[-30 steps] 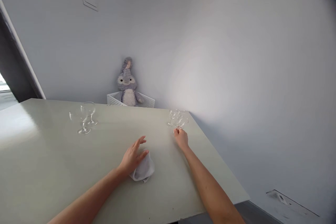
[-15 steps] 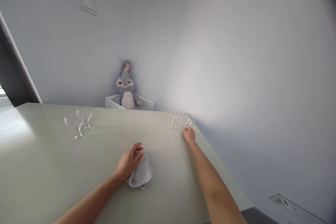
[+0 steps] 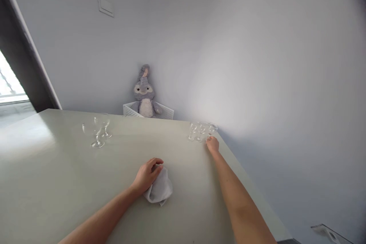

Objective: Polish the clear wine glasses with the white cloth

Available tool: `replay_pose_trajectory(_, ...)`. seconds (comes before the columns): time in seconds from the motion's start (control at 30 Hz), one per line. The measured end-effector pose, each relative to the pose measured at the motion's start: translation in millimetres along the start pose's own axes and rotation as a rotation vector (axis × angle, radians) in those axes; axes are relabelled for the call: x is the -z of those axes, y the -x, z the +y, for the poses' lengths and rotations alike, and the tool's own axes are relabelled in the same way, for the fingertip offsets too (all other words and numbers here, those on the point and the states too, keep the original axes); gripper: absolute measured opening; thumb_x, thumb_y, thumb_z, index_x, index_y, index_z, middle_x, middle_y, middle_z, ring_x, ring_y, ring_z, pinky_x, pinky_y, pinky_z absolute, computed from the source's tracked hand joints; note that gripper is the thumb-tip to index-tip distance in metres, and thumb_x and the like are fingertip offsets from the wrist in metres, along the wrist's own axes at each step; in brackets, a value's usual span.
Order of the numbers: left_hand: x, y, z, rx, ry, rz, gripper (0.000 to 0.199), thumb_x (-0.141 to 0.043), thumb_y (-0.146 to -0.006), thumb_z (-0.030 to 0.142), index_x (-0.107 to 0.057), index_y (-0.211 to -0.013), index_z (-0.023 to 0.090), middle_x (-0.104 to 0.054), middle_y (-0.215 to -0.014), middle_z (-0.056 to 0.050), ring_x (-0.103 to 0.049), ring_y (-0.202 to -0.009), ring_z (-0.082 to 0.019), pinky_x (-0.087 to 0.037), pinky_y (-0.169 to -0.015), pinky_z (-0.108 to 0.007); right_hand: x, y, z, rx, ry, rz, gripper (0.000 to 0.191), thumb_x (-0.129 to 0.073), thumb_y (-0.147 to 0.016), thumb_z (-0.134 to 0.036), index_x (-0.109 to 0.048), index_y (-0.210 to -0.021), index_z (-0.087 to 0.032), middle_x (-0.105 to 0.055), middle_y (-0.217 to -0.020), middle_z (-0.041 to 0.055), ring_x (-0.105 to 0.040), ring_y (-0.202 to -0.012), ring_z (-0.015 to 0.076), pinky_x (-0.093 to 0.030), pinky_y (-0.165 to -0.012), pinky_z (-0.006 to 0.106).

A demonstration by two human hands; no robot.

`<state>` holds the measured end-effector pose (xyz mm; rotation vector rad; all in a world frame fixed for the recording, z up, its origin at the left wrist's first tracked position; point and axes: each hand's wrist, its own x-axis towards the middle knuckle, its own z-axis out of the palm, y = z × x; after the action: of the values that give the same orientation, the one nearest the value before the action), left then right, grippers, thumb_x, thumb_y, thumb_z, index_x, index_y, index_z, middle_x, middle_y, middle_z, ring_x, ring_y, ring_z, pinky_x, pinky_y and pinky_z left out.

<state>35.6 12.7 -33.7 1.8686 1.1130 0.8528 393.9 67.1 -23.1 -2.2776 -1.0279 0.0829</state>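
Note:
My left hand (image 3: 147, 175) rests low over the table, its fingers loosely curled at a crumpled light grey cloth (image 3: 161, 190). Part of the cloth is hidden under the palm and thumb. At the far right corner, the closed fingers of my right hand (image 3: 212, 145) are at the foot of a small stemmed glass (image 3: 211, 130); my fingers cover its lower part. Just left of it stand two more small stemmed glasses, one glass (image 3: 201, 130) nearer the hand and another glass (image 3: 192, 130) beside it. All are clear and upright.
Two large stemmed glasses, a front goblet (image 3: 93, 133) and a rear goblet (image 3: 105, 124), stand on the left of the pale table (image 3: 71, 183). Behind the far edge, a grey plush toy (image 3: 145, 97) sits in a white perforated basket (image 3: 168, 113). A wall (image 3: 257, 103) borders the right edge.
The view has swung slightly left, so everything appears further right. The fingers of my left hand have curled in a little. My right hand remains at the small glass.

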Motion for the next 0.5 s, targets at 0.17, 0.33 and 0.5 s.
replay_pose_trajectory(0.17, -1.6, -6.4, -5.3, 0.095, 0.338, 0.135, 0.026, -0.049, -0.074, 0.038, -0.058, -0.092, 0.02, -0.063, -0.092, -0.004, -0.058, -0.082, -0.017, -0.044, -0.073, -0.028, 14.0, 43.3, -14.9, 0.07, -0.153, -0.016, 0.027, -0.037, -0.085, -0.028, -0.055, -0.097, -0.013, -0.062, -0.085, 0.0099, -0.058, -0.076, 0.0193, -0.044, -0.067, 0.029)
replay_pose_trajectory(0.33, 0.4, -14.1, -12.9, 0.164, 0.624, 0.464, 0.032, -0.052, -0.073, 0.033, -0.048, -0.101, 0.02, -0.059, -0.087, -0.004, -0.055, -0.081, -0.014, -0.044, -0.076, -0.029, 13.0, 158.5, -59.9, 0.58, -0.349, -0.341, 0.026, -0.042, -0.083, -0.035, -0.061, -0.078, -0.018, -0.062, -0.07, 0.0009, -0.056, -0.064, 0.0129, -0.042, -0.061, 0.022)
replay_pose_trajectory(0.5, 29.9, -25.4, -23.3, 0.236, 0.722, 0.858, 0.037, -0.055, -0.067, 0.021, -0.044, -0.102, 0.024, -0.052, -0.092, -0.001, -0.052, -0.072, -0.008, -0.046, -0.067, -0.023, -4.0, 248.0, -82.1, 1.16, -0.161, -0.582, 0.032, -0.053, -0.079, -0.041, -0.057, -0.098, -0.016, -0.059, -0.09, 0.0077, -0.055, -0.079, 0.0196, -0.045, -0.071, 0.031)
